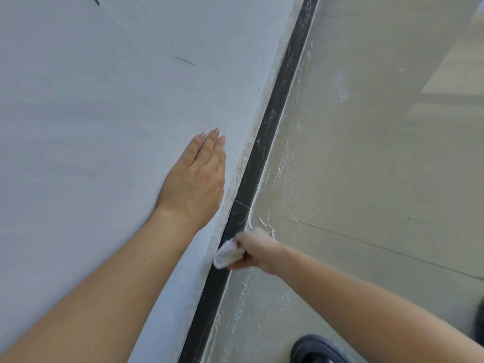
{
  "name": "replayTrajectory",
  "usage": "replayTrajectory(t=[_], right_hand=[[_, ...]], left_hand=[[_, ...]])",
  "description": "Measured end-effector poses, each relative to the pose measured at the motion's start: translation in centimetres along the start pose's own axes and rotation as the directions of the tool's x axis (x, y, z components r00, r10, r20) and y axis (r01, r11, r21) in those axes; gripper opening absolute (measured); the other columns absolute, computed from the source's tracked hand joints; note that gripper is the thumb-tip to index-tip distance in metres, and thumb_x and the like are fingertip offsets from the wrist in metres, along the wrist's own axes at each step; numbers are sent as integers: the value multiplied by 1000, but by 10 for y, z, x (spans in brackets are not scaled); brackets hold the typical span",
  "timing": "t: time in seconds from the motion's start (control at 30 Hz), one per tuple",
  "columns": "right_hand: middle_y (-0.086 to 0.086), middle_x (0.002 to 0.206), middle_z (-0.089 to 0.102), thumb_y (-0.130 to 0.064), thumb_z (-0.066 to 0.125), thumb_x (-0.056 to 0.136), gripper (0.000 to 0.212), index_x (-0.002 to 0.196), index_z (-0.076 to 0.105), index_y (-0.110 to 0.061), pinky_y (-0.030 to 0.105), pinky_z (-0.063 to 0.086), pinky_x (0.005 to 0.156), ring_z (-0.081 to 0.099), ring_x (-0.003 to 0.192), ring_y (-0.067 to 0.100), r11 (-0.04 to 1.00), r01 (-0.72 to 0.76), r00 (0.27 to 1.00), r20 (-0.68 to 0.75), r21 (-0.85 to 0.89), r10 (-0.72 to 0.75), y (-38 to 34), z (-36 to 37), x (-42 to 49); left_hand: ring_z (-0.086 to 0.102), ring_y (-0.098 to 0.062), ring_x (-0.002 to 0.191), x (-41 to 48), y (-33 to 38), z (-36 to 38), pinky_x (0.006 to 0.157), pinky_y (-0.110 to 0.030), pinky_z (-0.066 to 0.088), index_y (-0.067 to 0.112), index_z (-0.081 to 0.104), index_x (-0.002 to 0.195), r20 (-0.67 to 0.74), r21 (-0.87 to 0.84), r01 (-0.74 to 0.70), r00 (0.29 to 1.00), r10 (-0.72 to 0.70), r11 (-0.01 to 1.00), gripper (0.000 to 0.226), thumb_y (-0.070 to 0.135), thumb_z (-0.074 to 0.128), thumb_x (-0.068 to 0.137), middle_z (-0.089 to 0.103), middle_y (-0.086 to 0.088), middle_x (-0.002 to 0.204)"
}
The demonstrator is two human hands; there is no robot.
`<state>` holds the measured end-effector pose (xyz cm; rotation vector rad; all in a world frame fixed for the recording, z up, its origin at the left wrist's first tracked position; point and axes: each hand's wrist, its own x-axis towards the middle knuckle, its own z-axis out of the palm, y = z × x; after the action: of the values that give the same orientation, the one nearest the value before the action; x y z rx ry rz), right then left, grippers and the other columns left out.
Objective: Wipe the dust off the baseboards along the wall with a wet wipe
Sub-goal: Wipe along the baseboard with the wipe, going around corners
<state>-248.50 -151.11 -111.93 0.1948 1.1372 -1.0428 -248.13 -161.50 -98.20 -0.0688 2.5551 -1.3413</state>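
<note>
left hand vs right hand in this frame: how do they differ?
The left hand lies flat and open on the pale grey wall; the right hand is curled round a bunched white wet wipe. The left holds nothing; the right presses the wipe on the dark baseboard. Both are bare.

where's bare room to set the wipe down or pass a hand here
Bare floor lies right of the baseboard, beyond the right hand gripping the wet wipe. Bare wall spreads left of the flat left hand. Tight near the shoe beside the right forearm.
</note>
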Motion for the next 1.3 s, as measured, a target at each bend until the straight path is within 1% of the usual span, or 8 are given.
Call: replayTrajectory(t=[0.3, 0.47, 0.6, 0.73, 0.83, 0.93, 1.1, 1.3], right_hand=[[25, 112, 64, -3, 50, 93, 27, 117, 56, 7, 30, 60, 58, 67, 70, 25, 902, 384, 894, -324, 197, -310, -107, -47, -13], [16, 85, 65, -4, 48, 91, 16, 98, 61, 2, 34, 59, 69, 65, 68, 26, 913, 254, 878, -319, -318, -355, -141, -52, -38], [15, 84, 66, -2, 46, 93, 19, 93, 63, 4, 28, 60, 59, 65, 64, 23, 645, 82, 893, -231, -760, -385, -166, -45, -62], [23, 99, 69, -5, 42, 97, 26, 108, 62, 6, 27, 56, 58, 64, 63, 20, 445, -6, 944, -152, -896, -294, -169, -49, -88], [24, 106, 68, -8, 41, 98, 27, 111, 59, 7, 26, 55, 57, 64, 71, 24, 386, -44, 959, -147, -921, -244, -162, -65, -90], [22, 100, 68, -10, 39, 98, 25, 108, 56, 4, 28, 54, 60, 63, 75, 27, 423, -51, 967, -151, -905, -206, -147, -80, -69], [7, 78, 60, -14, 43, 100, 12, 103, 50, -5, 25, 54, 59, 60, 61, 15, 666, 34, 995, -34, -746, -89, -101, -71, -13], [11, 81, 61, -13, 46, 97, 18, 107, 55, -2, 27, 57, 60, 61, 62, 18, 888, -98, 995, -15, -450, 102, -47, -34, 31]], left_hand=[[26, -25, 142, 0, 2, 0, 114, -41, 3, 7, 43, 139, -32, -27, 20, 999, -21, 999, 57, 33, 36, 89, 39, -8, 148], [34, -22, 138, 9, 14, 3, 116, -40, 10, 7, 50, 134, -92, -133, 97, 990, -110, 986, 56, 28, 30, 86, 47, -7, 143], [39, -20, 135, 13, 19, 2, 116, -36, 19, 8, 52, 132, -80, -275, 138, 983, -165, 952, 59, 18, 25, 80, 51, -5, 139], [39, -23, 135, 17, 18, -1, 115, -36, 21, 4, 52, 132, -84, -298, 140, 981, -172, 944, 59, 17, 30, 79, 51, -8, 139], [13, -31, 144, 27, 23, 0, 116, -41, 0, -4, 25, 144, -98, -274, 84, 988, -115, 958, 59, 13, 19, 88, 23, -18, 153], [-2, -34, 145, 36, 25, -1, 110, -43, -13, -8, 7, 146, 0, -254, 55, 998, -56, 966, 60, 8, 8, 88, 5, -22, 156], [36, -25, 137, 39, 28, 13, 116, -38, 17, 3, 52, 131, -128, -265, 138, 976, -176, 954, 59, 5, 13, 87, 46, -11, 142], [44, -22, 132, 45, 38, 11, 113, -35, 18, 2, 57, 126, -89, -437, 219, 955, -284, 873, 49, 7, 26, 88, 51, -10, 139]])
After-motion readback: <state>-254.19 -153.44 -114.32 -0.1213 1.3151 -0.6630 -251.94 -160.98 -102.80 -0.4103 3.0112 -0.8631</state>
